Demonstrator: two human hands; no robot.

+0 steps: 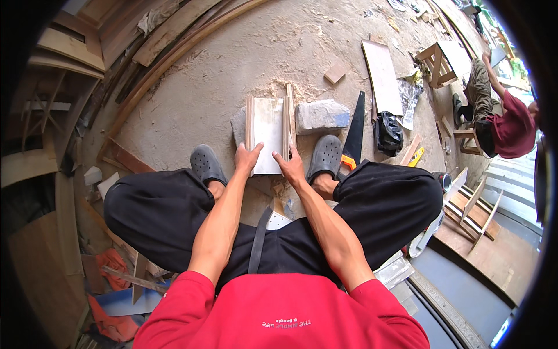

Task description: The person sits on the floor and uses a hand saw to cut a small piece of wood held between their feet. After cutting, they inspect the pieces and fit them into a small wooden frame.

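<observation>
Between my feet lies a channel-shaped wooden piece [268, 125] with a pale, whitish middle panel and raised layered-wood sides. My left hand [248, 158] grips the near end of its left side, thumb on top. At the near end of the right side, my right hand [290, 165] holds it with the thumb over the edge. The fingers of both hands are partly hidden below the piece. A rough grey block [321, 116] sits right of the piece, and another grey block [238, 125] shows partly at its left.
A handsaw [355, 131] with an orange handle lies beside my right shoe [325, 156]. Farther right are a long board [382, 75], a black plastic bag [388, 134] and a yellow tool [416, 157]. Another person [511, 125] sits at the far right. Boards [174, 46] line the left wall.
</observation>
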